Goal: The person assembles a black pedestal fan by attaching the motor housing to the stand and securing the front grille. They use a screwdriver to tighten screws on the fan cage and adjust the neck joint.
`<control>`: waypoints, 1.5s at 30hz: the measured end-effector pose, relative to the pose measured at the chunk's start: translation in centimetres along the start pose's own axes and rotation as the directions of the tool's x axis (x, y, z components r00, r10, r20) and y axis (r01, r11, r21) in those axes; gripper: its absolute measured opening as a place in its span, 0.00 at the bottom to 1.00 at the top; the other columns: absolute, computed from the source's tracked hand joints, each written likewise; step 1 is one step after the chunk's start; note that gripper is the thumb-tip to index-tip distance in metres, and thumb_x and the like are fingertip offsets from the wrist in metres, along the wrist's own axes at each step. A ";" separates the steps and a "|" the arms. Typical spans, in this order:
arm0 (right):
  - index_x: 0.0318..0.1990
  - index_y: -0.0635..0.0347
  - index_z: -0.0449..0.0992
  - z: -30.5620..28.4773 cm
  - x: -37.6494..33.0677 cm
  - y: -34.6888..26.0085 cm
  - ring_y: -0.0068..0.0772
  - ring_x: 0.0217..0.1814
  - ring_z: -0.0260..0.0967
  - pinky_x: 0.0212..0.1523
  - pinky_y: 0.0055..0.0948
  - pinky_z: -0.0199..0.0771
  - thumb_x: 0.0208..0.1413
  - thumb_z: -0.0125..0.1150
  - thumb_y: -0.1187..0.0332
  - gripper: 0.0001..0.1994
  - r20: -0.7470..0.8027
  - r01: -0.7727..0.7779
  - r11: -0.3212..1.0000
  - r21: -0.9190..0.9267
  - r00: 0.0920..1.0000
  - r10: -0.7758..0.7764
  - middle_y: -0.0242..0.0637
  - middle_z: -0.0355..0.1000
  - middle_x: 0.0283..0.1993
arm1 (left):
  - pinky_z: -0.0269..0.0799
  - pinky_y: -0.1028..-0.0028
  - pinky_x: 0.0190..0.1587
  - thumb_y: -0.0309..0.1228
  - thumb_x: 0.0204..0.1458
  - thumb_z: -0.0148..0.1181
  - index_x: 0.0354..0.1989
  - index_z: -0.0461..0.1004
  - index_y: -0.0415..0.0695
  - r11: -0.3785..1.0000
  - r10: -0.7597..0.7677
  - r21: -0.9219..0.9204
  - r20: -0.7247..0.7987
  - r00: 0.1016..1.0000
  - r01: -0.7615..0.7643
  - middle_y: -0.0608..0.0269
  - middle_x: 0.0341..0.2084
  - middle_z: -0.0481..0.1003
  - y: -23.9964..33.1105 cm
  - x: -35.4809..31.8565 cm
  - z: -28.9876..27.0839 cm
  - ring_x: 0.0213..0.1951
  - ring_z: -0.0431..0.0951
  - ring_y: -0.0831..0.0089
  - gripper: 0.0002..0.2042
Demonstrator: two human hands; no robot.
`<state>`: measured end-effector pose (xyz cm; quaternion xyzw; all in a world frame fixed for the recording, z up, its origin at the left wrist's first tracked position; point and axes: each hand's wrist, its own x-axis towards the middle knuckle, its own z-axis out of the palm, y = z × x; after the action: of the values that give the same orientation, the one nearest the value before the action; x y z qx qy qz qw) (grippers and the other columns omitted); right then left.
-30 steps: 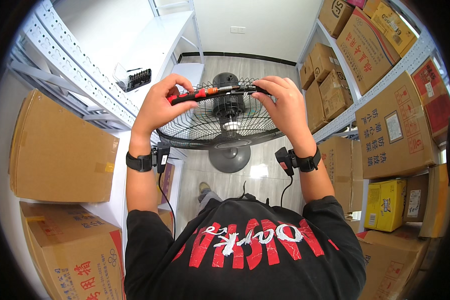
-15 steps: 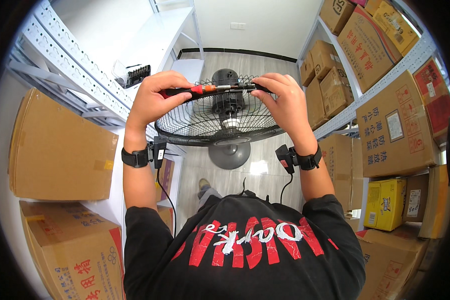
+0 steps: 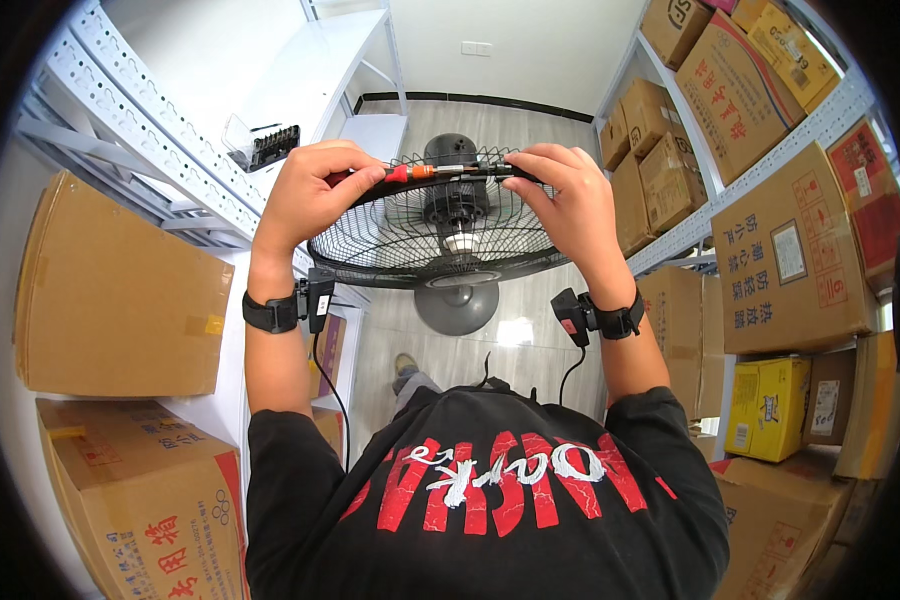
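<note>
A black standing fan with a wire cage and a round base rises from the floor in front of me. My left hand is closed around the handle of a red and orange screwdriver, which lies level along the cage's top rim and points right. At the right part of that rim, my right hand pinches with thumb and fingers. The fan's rim appears to be in that pinch, near the screwdriver's tip. What exactly the tip meets is too small to make out.
An open case of screwdriver bits sits on the white shelf at the left. Cardboard boxes stand along the left side, and more boxes fill the right rack. Wrist straps with cables are on both my arms.
The fingers of my left hand have shifted on the screwdriver handle, and less of the handle shows. My right hand stays at the rim.
</note>
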<state>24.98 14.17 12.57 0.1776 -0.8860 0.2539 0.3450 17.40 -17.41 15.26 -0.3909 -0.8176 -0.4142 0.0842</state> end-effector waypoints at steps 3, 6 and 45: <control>0.43 0.53 0.86 0.1 0.0 0.1 0.38 0.35 0.71 0.38 0.34 0.74 0.53 0.75 0.61 0.12 -0.009 0.009 1.000 0.001 1.000 -0.009 0.27 0.81 0.41 | 0.69 0.77 0.33 0.24 0.58 0.66 0.39 0.85 0.37 1.000 -0.001 0.013 -0.024 1.000 0.002 0.62 0.28 0.81 0.5 -0.1 0.0 0.29 0.76 0.77 0.05; 0.43 0.53 0.86 0.1 0.0 -0.1 0.37 0.35 0.71 0.38 0.34 0.75 0.53 0.75 0.61 0.12 -0.011 0.005 1.000 -0.014 1.000 -0.005 0.27 0.81 0.41 | 0.65 0.78 0.29 0.26 0.56 0.69 0.41 0.84 0.39 0.999 -0.043 -0.018 -0.083 0.996 0.041 0.64 0.27 0.80 1.1 -0.4 0.4 0.25 0.71 0.80 0.07; 0.45 0.51 0.87 -0.1 -0.1 -0.2 0.33 0.36 0.71 0.38 0.32 0.74 0.51 0.76 0.64 0.13 0.025 -0.002 1.000 -0.002 1.000 0.002 0.27 0.83 0.43 | 0.67 0.82 0.33 0.24 0.55 0.71 0.35 0.83 0.35 0.949 -0.123 -0.286 0.042 0.992 0.129 0.70 0.26 0.78 -0.9 -0.5 -0.1 0.29 0.72 0.86 0.05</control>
<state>25.18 14.09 12.60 0.1796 -0.8905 0.2513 0.3340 17.06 -18.05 14.56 -0.3508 -0.7728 -0.5287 -0.0098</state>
